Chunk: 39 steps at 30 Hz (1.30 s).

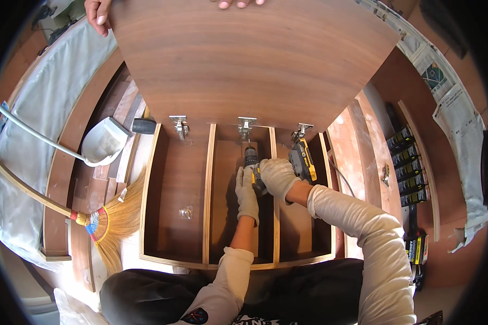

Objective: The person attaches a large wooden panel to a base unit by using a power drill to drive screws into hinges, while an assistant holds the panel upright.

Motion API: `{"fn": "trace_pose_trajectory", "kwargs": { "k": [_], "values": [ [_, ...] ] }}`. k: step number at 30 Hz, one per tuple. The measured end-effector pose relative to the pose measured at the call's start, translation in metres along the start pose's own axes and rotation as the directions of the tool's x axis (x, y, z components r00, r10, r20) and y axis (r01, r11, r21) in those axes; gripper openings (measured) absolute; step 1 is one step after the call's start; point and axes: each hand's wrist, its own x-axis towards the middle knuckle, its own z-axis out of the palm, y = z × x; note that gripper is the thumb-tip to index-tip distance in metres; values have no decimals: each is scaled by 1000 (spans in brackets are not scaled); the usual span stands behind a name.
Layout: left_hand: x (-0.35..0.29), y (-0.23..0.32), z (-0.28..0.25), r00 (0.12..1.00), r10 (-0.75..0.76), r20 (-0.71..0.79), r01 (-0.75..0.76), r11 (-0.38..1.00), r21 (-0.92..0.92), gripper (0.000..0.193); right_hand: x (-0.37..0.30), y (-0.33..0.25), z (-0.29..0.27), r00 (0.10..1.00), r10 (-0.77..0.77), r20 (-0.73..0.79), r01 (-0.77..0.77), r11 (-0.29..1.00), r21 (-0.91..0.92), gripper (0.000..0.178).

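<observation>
A yellow and black cordless drill (250, 158) is in both of my gloved hands. My right hand (279, 177) wraps its handle, with the battery end to the right. My left hand (246, 195) is closed around the rear of the drill's body. The bit points away from me at the middle metal hinge (248, 127); whether it touches a screw is too small to tell. A left hinge (179, 125) and a right hinge (301, 131) sit along the same edge, where a wide wooden panel (255, 59) meets the open cabinet box (207, 189).
Another person's hands (98, 15) rest on the panel's far edge. Small metal hardware (186, 212) lies in the left compartment. Left of the box are a straw broom (119, 222), a white dustpan (105, 142) and a black cylindrical object (143, 125). Several dark packages (409, 162) lie right.
</observation>
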Motion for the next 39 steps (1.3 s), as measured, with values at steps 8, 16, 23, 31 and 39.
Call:
{"fn": "trace_pose_trajectory", "kwargs": {
  "k": [8,16,23,31,39],
  "values": [
    [22,-12,-1,971,198,-137,-208,976,-60,39,10,-12,21,989,-84,-126,75,995,-70,30],
    [38,-26,-15,947,275,-168,-272,961,45,37,16,-19,29,998,-59,-28,59,998,-3,31],
    [32,-24,-11,948,275,-157,-270,961,51,37,12,-16,28,995,-52,-84,52,999,0,28],
    [38,-29,-12,941,301,-154,-296,954,57,37,13,-12,30,989,-65,-135,71,997,42,26],
    [33,-25,-8,946,280,-164,-275,960,54,39,10,-13,26,995,-39,-89,40,999,9,29]
  ]
}}
